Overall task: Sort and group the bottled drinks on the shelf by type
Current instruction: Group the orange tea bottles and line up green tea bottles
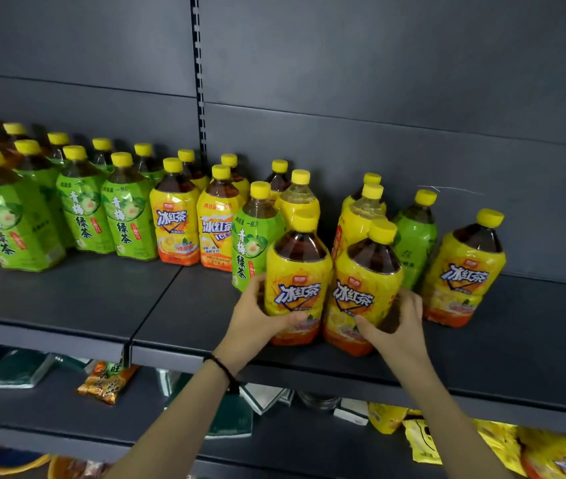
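Observation:
My left hand (260, 321) grips a yellow iced black tea bottle (297, 271) near the front of the dark shelf (101, 299). Right beside it, my right hand (397, 323) grips a second yellow iced tea bottle (364, 281). The two bottles stand side by side, almost touching. A green plum tea bottle (252, 236) stands just behind my left hand. Further left is a row of green tea bottles (81, 216), then two yellow tea bottles (174, 219). On the right stand another green bottle (414, 236) and a yellow bottle (464, 271).
More yellow-capped bottles (366, 205) stand behind the held pair against the dark back panel. The lower shelf holds green boxes (15, 369), an orange snack packet (108, 382) and yellow packets (423, 440). A black band is on my left wrist (222, 368).

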